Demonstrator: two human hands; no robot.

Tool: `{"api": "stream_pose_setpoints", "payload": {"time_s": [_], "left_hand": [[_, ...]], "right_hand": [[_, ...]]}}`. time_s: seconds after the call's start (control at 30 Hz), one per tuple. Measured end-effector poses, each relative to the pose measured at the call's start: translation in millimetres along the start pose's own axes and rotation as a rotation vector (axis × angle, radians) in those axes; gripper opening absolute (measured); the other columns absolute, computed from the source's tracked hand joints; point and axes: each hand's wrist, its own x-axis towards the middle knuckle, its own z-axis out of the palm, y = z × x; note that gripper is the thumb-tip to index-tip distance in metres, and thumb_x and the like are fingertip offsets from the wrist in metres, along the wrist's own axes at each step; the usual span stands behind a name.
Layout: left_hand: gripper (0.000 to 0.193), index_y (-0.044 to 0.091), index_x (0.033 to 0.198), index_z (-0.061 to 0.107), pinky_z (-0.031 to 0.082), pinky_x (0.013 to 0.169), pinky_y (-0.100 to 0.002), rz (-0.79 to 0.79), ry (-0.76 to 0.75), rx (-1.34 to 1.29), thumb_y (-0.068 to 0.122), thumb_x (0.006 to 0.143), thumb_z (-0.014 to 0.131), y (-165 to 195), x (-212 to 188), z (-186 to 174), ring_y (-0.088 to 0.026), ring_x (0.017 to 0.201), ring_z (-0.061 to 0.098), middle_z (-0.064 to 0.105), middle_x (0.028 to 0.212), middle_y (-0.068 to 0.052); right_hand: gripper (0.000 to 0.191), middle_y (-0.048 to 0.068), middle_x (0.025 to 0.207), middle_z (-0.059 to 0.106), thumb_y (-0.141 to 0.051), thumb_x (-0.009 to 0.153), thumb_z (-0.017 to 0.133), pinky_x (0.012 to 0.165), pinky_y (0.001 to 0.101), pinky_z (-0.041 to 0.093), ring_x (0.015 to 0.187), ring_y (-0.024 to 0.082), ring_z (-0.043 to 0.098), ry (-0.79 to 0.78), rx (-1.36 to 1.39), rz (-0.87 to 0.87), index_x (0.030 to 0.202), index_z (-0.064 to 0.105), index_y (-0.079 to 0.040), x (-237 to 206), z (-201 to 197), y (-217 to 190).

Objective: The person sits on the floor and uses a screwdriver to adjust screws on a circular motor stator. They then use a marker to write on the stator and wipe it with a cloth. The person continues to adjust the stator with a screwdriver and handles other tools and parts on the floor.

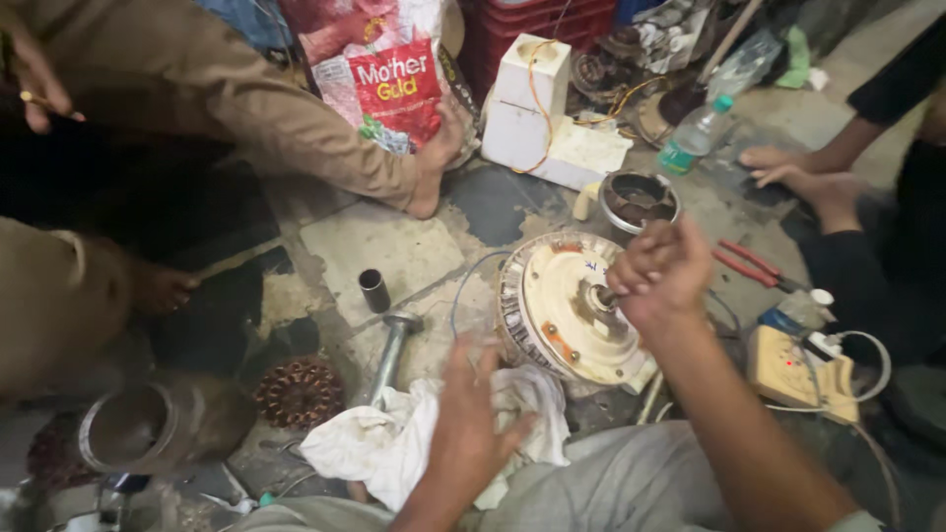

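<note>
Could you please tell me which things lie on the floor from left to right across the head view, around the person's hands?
Grey metal ring housing → copper-wound coil → small black tube → white cloth under left hand → cream round motor gripped by right hand → red-handled pliers.

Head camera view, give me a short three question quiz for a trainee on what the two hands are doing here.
1. True or false: the right hand is closed at the hub of the round cream motor housing.
2. What does the left hand rest on: A) the white cloth, B) a green-capped bottle, C) red-handled pliers?
3. Fill in: a small black ____ stands upright on the floor tile, left of the housing.

Key
1. True. What its grip encloses is hidden.
2. A; the hand lies flat, fingers spread.
3. The black cylinder.
</note>
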Motion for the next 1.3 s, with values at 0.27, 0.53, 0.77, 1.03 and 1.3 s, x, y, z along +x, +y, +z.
{"api": "stream_pose_setpoints", "payload": {"time_s": [0.27,0.53,0.77,1.03,1.3], "left_hand": [[0.101,0.022,0.172,0.009,0.03,0.122,-0.069,1.18,0.563,0.277,0.059,0.102,0.072,92.4,68.7,-32.2,-0.045,0.159,0.016,0.017,0.167,-0.019],[0.068,0.002,0.138,0.051,0.047,0.104,-0.054,0.423,0.056,-0.828,0.051,0.095,0.067,93.1,27.0,-12.2,-0.033,0.123,0.05,0.053,0.13,-0.014],[0.034,-0.005,0.123,0.063,0.055,0.063,-0.042,-0.34,-1.185,-0.876,0.024,0.114,0.049,1.7,-22.3,52.1,-0.029,0.076,0.069,0.072,0.098,-0.022],[0.053,0.005,0.121,0.069,0.057,0.055,-0.039,-0.666,-0.346,-0.962,0.046,0.101,0.042,2.2,-17.7,11.4,-0.028,0.074,0.074,0.076,0.1,-0.02],[0.08,0.003,0.144,0.048,0.043,0.109,-0.043,-0.617,0.108,-1.975,0.064,0.096,0.029,38.9,-38.5,1.5,-0.027,0.127,0.062,0.066,0.136,-0.014]], "right_hand": [[0.045,-0.006,0.054,0.029,-0.045,0.115,0.042,0.051,0.0296,0.024,0.048,0.01,0.022,-0.497,0.507,-0.029,0.085,0.05,-0.013,-117.8,87.1,-112.9],[0.045,-0.002,0.056,0.029,-0.046,0.111,0.042,0.051,0.0321,0.028,0.047,0.013,0.025,-0.586,0.262,-0.034,0.087,0.051,-0.01,-161.0,167.2,-97.6],[0.057,-0.001,0.054,0.03,-0.053,0.111,0.037,0.053,0.0364,0.03,0.049,0.015,0.028,-0.513,-0.005,0.051,0.079,0.049,-0.006,-158.8,187.5,-71.8],[0.059,0.0,0.054,0.03,-0.052,0.112,0.035,0.055,0.0366,0.03,0.049,0.015,0.029,-0.467,-0.165,-0.002,0.081,0.051,-0.004,-147.4,150.1,-63.8],[0.05,0.002,0.057,0.036,-0.044,0.107,0.039,0.056,0.0369,0.032,0.051,0.014,0.03,-0.517,-0.176,0.035,0.087,0.057,-0.002,-139.6,101.1,-28.9]]}}
